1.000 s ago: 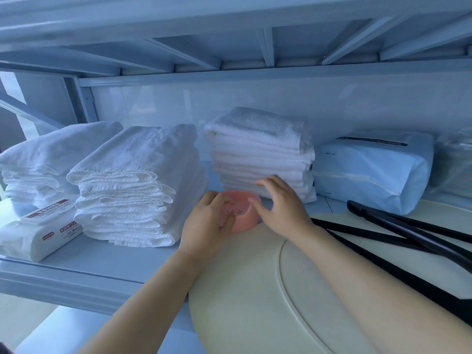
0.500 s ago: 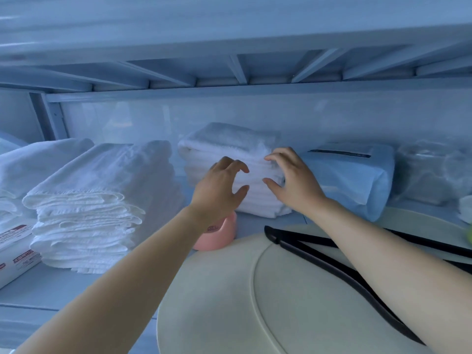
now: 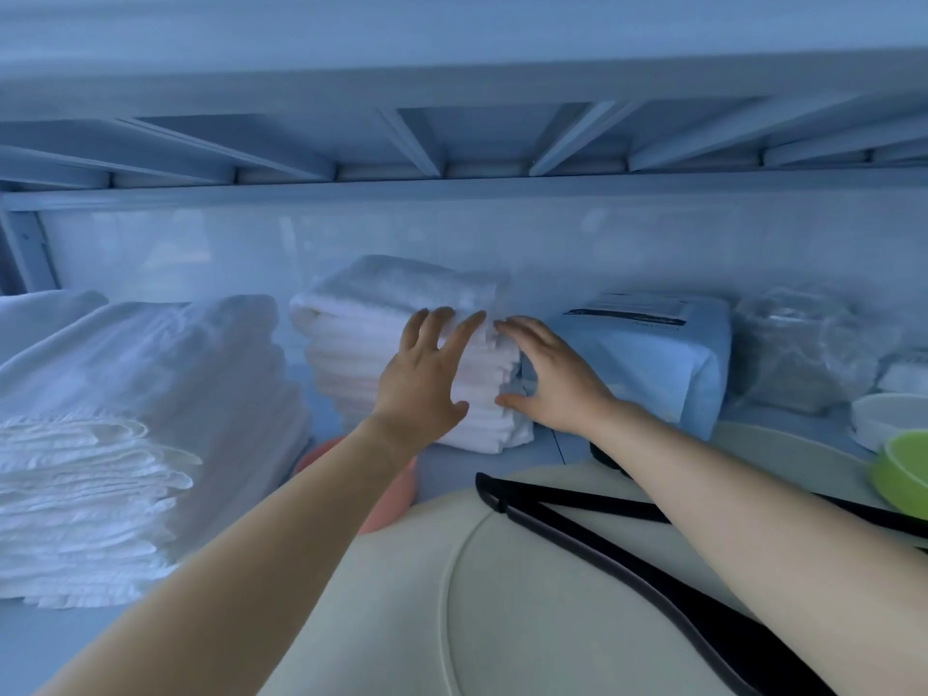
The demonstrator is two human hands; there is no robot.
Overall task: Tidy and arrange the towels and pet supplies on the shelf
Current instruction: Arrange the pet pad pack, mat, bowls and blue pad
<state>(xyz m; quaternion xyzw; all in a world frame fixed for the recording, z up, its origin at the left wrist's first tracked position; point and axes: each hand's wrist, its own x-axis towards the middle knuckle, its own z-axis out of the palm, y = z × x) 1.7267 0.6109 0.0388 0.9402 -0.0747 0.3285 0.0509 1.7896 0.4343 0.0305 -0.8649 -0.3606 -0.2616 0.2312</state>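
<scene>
We hold our left hand (image 3: 427, 376) and right hand (image 3: 555, 381), fingers spread and gripping nothing, at the front of the towels (image 3: 381, 298) beyond them on the shelf (image 3: 447, 469), a blue pack (image 3: 658, 364) beside the right hand.

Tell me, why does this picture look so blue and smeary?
Head view: a cool blue cast tints the white towel stack; the wide-angle lens bows the shelf beams; blur, likely motion, softens the left hand, right hand and clear bag; no hard shadows or glare.
</scene>
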